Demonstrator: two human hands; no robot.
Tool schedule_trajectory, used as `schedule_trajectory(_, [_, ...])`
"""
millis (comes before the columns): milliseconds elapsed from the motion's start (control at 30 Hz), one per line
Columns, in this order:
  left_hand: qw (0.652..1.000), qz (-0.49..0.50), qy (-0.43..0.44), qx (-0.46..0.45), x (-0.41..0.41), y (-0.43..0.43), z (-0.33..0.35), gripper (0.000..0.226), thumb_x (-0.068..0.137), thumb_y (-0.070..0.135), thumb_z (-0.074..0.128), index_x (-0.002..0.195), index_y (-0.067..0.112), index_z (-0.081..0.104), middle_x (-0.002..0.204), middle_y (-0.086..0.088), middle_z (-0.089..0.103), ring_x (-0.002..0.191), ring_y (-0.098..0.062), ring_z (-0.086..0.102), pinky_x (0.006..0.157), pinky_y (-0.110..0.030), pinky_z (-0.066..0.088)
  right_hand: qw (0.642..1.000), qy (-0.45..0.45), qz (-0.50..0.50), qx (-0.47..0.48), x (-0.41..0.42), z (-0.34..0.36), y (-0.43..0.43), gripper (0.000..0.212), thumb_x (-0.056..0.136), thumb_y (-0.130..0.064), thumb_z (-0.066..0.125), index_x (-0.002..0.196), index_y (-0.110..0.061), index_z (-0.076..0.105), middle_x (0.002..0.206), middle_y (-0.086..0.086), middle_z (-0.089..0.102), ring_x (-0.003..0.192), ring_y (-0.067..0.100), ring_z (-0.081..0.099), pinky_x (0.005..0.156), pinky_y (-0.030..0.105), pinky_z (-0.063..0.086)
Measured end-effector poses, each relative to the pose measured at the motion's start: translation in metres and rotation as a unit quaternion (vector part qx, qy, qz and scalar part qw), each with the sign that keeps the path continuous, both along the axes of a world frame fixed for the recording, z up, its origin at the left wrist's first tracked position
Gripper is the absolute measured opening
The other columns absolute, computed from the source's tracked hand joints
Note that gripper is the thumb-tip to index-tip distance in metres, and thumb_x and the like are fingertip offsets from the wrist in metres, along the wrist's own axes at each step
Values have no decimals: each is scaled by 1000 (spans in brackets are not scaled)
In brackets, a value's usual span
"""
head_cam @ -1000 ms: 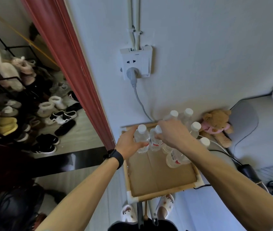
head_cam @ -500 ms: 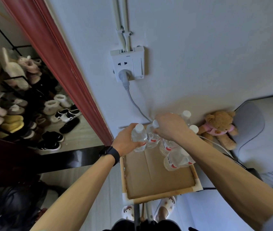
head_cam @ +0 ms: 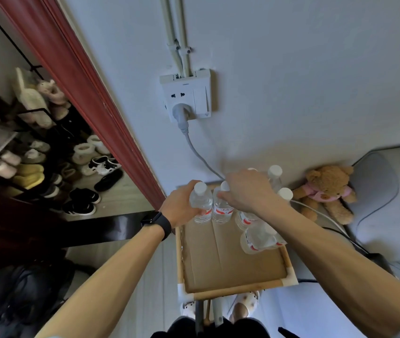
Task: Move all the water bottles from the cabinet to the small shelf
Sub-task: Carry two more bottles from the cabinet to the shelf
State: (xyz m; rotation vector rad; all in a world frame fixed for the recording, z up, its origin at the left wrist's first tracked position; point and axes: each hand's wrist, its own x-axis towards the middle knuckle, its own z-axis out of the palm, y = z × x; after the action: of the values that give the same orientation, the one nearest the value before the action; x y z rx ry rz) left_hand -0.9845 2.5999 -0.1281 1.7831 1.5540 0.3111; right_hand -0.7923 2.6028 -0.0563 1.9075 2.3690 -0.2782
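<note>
A small shelf [head_cam: 230,290] with a wooden frame and cardboard top stands below me against the wall. Several clear water bottles with white caps and red labels stand along its far edge and right side. My left hand [head_cam: 178,207] grips one upright bottle [head_cam: 201,203] at the far left corner. My right hand [head_cam: 247,191] is closed over the top of the bottle [head_cam: 222,209] beside it. More bottles [head_cam: 257,237] stand under my right forearm, partly hidden. The cabinet is not in view.
A wall socket [head_cam: 185,95] with a grey plug and cable hangs above the shelf. A teddy bear [head_cam: 328,191] sits on a grey seat at right. A red door frame [head_cam: 84,93] and shoe rack [head_cam: 35,154] are at left. My feet [head_cam: 240,306] are under the shelf.
The view has shifted slightly; both hands stay on the two leftmost bottles, which now stand closer together at the shelf's far edge.
</note>
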Motion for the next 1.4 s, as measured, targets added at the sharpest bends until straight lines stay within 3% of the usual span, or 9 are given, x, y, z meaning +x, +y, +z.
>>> schedule_trajectory(100, [1000,5,-11,10,-1,-4,-3,61,73,27,80,123,36,45,108,10,63,98,-15,59,80,-31,50,1000,0,-3,7,-2,0,-3,37,90,-53,55,93,-16,61,88,6,62,75,24,47,63,31,34])
schedule_trajectory(333, [1000,5,-22,20,0,-9,-5,65,77,29,77,132,33,42,117,8,60,102,-12,55,84,-28,44,1000,-12,3,-4,-7,-4,-2,32,92,-42,56,102,-14,63,96,9,65,78,26,52,64,32,36])
schedule_trajectory(500, [1000,9,-17,22,-4,-9,-5,64,78,29,78,132,31,44,110,13,57,98,-8,51,83,-25,40,999,-6,11,-33,-16,-5,1,25,94,-34,56,105,-13,62,97,7,63,78,24,48,67,32,37])
schedule_trajectory(667, [1000,11,-12,25,-7,-11,-3,58,78,26,77,128,28,47,101,11,59,94,-13,56,79,-27,43,999,-5,20,-40,-23,-7,3,21,94,-27,55,104,-10,62,93,8,61,77,24,47,65,32,37])
schedule_trajectory(767, [999,12,-13,34,-6,-15,-2,55,79,26,75,127,27,47,102,11,59,93,-12,55,78,-27,42,999,-17,22,-41,-24,-7,7,16,92,-28,55,91,-12,59,85,5,59,76,25,50,63,32,37])
schedule_trajectory(867, [999,13,-21,32,-2,-17,-2,58,79,29,75,130,27,45,106,11,57,95,-11,53,79,-27,42,998,-19,13,-51,-19,-5,10,24,89,-30,57,72,-15,47,69,-1,46,77,25,54,63,32,38])
schedule_trajectory(967, [999,18,-17,29,3,-14,-3,61,79,37,72,132,28,42,112,9,57,100,-14,55,81,-33,48,998,2,18,-60,-11,-5,11,18,83,-31,60,89,-15,56,78,1,56,76,25,55,67,33,44])
schedule_trajectory(1067, [999,27,-6,24,7,-11,-3,62,77,43,69,129,32,40,113,8,57,99,-15,58,78,-35,52,998,0,31,-55,-3,-12,11,30,82,-31,62,107,-16,56,96,4,63,79,22,51,68,33,43])
schedule_trajectory(1400, [999,34,-6,5,7,-7,-5,82,72,39,78,140,32,32,113,9,48,101,-14,52,86,-35,49,998,50,17,-43,1,-12,15,25,80,-35,60,97,-20,50,85,-1,50,82,26,51,68,32,36])
